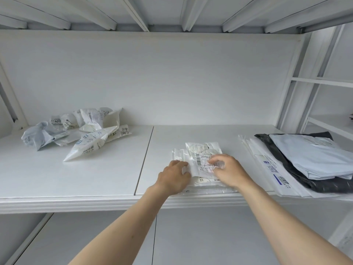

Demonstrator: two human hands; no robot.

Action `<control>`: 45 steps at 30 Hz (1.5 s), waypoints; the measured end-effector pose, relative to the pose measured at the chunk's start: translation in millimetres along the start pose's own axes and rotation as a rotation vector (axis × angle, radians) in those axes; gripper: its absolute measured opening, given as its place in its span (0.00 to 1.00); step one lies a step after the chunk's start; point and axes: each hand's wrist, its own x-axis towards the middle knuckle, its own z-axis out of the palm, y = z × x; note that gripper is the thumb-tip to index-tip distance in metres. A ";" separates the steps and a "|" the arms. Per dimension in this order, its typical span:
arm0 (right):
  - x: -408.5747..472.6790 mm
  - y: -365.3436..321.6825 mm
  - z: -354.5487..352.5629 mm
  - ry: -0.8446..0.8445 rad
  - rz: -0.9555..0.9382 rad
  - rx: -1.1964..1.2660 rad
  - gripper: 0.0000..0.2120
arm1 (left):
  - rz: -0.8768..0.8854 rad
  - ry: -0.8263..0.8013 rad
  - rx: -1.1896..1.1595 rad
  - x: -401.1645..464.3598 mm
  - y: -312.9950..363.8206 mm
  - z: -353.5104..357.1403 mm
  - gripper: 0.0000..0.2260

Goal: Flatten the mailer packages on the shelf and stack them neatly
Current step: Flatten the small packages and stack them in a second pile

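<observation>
Both hands, left (176, 176) and right (228, 172), press a white mailer (202, 153) on the shelf (95, 178).

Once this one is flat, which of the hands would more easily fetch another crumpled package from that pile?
Probably the left hand. The crumpled pile lies far to the left on the shelf, on that hand's side. The right hand would have to cross over the mailer that both are touching.
</observation>
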 end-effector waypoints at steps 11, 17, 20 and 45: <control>-0.5 -4.1 -4.9 0.103 0.067 0.108 0.13 | 0.016 0.054 -0.103 -4.0 -2.2 -4.2 0.25; -11.9 -2.1 5.9 0.016 0.009 -0.056 0.09 | 0.017 0.028 -0.028 -9.3 -3.0 -6.9 0.17; -16.0 -2.7 13.6 -0.034 -0.039 -0.239 0.09 | 0.022 0.022 0.005 -12.3 -2.5 -8.4 0.18; 23.3 -179.4 172.3 -0.399 -0.371 -0.432 0.19 | -0.440 0.391 0.398 -37.7 -189.5 -165.4 0.18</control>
